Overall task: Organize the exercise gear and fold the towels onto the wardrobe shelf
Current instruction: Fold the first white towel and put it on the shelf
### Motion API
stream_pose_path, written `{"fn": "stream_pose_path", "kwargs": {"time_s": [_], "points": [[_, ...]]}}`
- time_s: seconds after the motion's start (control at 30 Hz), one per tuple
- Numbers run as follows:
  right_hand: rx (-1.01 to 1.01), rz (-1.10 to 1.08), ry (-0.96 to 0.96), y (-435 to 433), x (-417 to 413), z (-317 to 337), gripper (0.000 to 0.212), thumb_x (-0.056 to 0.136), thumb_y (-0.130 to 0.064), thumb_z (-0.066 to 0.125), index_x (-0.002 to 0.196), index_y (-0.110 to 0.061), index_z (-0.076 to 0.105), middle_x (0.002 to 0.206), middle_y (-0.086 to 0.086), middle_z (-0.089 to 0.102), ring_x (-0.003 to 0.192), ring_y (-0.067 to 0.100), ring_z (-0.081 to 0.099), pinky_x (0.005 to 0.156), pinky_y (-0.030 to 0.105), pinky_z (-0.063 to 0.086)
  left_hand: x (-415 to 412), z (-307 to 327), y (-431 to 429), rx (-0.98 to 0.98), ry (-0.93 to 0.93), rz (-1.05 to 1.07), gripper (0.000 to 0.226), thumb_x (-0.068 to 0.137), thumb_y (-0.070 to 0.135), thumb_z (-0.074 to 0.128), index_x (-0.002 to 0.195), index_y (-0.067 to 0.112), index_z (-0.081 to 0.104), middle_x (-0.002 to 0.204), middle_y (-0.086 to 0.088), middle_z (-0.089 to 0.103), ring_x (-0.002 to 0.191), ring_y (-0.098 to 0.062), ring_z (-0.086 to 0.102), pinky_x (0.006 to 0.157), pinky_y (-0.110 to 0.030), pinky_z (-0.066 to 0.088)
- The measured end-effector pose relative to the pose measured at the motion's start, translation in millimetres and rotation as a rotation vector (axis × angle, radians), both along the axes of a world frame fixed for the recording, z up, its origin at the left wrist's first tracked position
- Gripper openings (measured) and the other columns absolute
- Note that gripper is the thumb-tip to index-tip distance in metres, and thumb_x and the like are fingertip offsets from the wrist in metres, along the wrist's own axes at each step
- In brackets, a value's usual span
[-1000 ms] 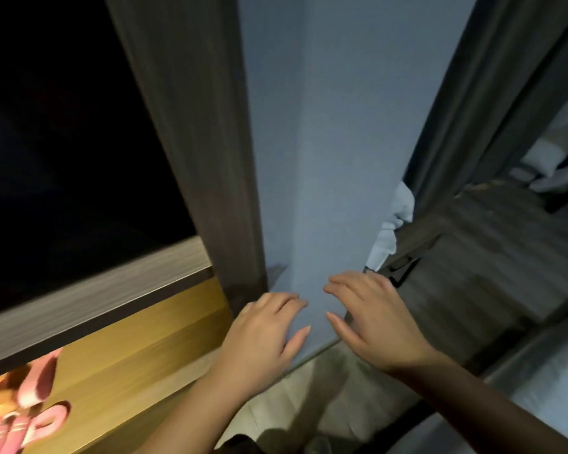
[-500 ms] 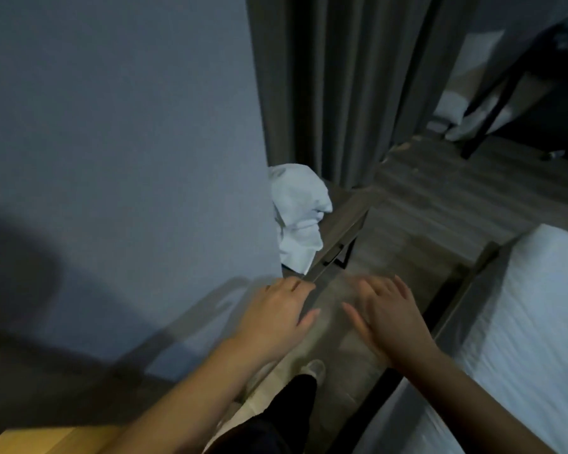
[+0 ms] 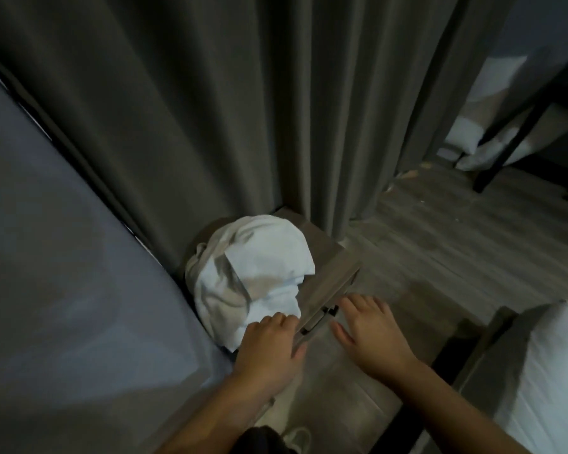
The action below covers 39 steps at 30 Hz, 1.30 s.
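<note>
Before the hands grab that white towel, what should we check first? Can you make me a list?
1. White towel within reach: ok, it lies on the side table, right at the left hand.
2. Left hand gripping it: not ok, its fingers are only at the towel's edge.
3. Right hand free: ok, it is open and holds nothing.
4. Towel folded: not ok, it is crumpled.
5. Nothing lying on top of the towel: ok.
6. Wardrobe shelf ready: cannot tell, it is out of view.
</note>
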State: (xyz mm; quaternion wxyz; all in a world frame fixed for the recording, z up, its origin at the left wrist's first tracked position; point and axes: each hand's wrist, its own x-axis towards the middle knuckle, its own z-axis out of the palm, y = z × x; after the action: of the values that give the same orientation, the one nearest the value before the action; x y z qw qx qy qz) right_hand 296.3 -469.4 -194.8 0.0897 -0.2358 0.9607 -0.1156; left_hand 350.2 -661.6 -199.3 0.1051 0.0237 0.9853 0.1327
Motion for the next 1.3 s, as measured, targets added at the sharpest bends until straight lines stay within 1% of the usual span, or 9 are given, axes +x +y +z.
{"fn": "stream_pose_path", "kwargs": {"time_s": [0.27, 0.5, 0.7, 0.9, 0.97, 1.03, 1.13, 1.2, 1.3], "points": [[0.095, 0.309, -0.049, 16, -129, -40, 0.044, 0.098, -0.044, 0.039, 0.133, -0.019, 0.048, 0.133, 0.003, 0.053, 0.122, 0.024, 0.048, 0.107, 0.038, 0.030, -82, -31, 6, 0.184, 0.002, 0.433, 0.036, 0.096, 0.041, 0.048, 0.126, 0.020, 0.053, 0.124, -0.001, 0.057, 0.112, -0.020, 0.055, 0.096, -0.036, 0.046], [0.089, 0.569, -0.075, -37, -219, -39, 0.047, 0.097, -0.039, 0.043, 0.141, -0.024, 0.042, 0.137, 0.001, 0.051, 0.123, 0.022, 0.048, 0.102, 0.036, 0.035, -124, -43, -9, 0.177, -0.045, 0.717, 0.038, 0.096, 0.039, 0.050, 0.131, 0.023, 0.050, 0.133, 0.000, 0.053, 0.122, -0.022, 0.050, 0.099, -0.038, 0.044], [0.139, 0.760, -0.100, -113, -271, -58, 0.056, 0.098, -0.040, 0.047, 0.149, -0.021, 0.032, 0.149, 0.005, 0.039, 0.133, 0.024, 0.038, 0.111, 0.034, 0.027, -146, -71, -46, 0.351, 0.110, 0.961, 0.042, 0.090, 0.020, 0.066, 0.127, 0.003, 0.056, 0.125, -0.016, 0.058, 0.114, -0.030, 0.060, 0.093, -0.044, 0.048], [0.041, 0.919, -0.126, -161, -307, -75, 0.082, 0.092, -0.030, 0.059, 0.156, -0.030, 0.008, 0.161, 0.008, 0.019, 0.140, 0.028, 0.031, 0.108, 0.041, 0.033, -164, -100, -55, 0.429, 0.015, 1.214, 0.070, 0.097, 0.032, 0.056, 0.152, 0.006, 0.022, 0.156, -0.014, 0.028, 0.142, -0.027, 0.030, 0.114, -0.032, 0.023], [0.107, 0.951, -0.118, -172, -317, -82, 0.080, 0.094, -0.030, 0.055, 0.157, -0.031, 0.005, 0.161, 0.008, 0.021, 0.137, 0.027, 0.036, 0.106, 0.039, 0.037, -168, -108, -55, 0.500, -0.050, 1.322, 0.073, 0.099, 0.034, 0.053, 0.154, 0.006, 0.013, 0.160, -0.012, 0.020, 0.146, -0.025, 0.022, 0.116, -0.028, 0.015], [0.176, 1.016, -0.063, -181, -321, -91, 0.070, 0.097, -0.032, 0.051, 0.156, -0.025, 0.016, 0.159, 0.009, 0.025, 0.138, 0.026, 0.037, 0.105, 0.036, 0.035, -171, -114, -53, 0.499, -0.094, 1.434, 0.072, 0.100, 0.039, 0.049, 0.154, 0.007, 0.014, 0.160, -0.011, 0.021, 0.146, -0.024, 0.024, 0.116, -0.027, 0.014], [0.128, 1.053, -0.127, -195, -327, -100, 0.044, 0.100, -0.032, 0.046, 0.141, -0.017, 0.045, 0.147, 0.008, 0.041, 0.135, 0.023, 0.038, 0.103, 0.035, 0.034, -173, -116, -44, 0.400, -0.017, 1.532, 0.060, 0.099, 0.039, 0.051, 0.147, 0.005, 0.037, 0.148, -0.015, 0.044, 0.133, -0.026, 0.044, 0.110, -0.030, 0.028], [0.075, 1.095, -0.179, -199, -335, -98, 0.037, 0.101, -0.032, 0.046, 0.132, -0.014, 0.053, 0.139, 0.007, 0.048, 0.129, 0.022, 0.043, 0.101, 0.033, 0.036, -175, -109, -31, 0.322, 0.124, 1.561, 0.040, 0.099, 0.036, 0.052, 0.121, 0.004, 0.061, 0.120, -0.016, 0.065, 0.106, -0.027, 0.061, 0.092, -0.032, 0.044], [-0.017, 1.179, -0.251, -197, -347, -79, 0.031, 0.100, -0.029, 0.050, 0.118, -0.007, 0.063, 0.129, 0.012, 0.055, 0.119, 0.024, 0.051, 0.097, 0.032, 0.038, -179, -85, -6, 0.198, 0.355, 1.613, 0.030, 0.100, 0.025, 0.053, 0.089, 0.003, 0.070, 0.091, -0.016, 0.068, 0.086, -0.031, 0.064, 0.078, -0.039, 0.047]]}}
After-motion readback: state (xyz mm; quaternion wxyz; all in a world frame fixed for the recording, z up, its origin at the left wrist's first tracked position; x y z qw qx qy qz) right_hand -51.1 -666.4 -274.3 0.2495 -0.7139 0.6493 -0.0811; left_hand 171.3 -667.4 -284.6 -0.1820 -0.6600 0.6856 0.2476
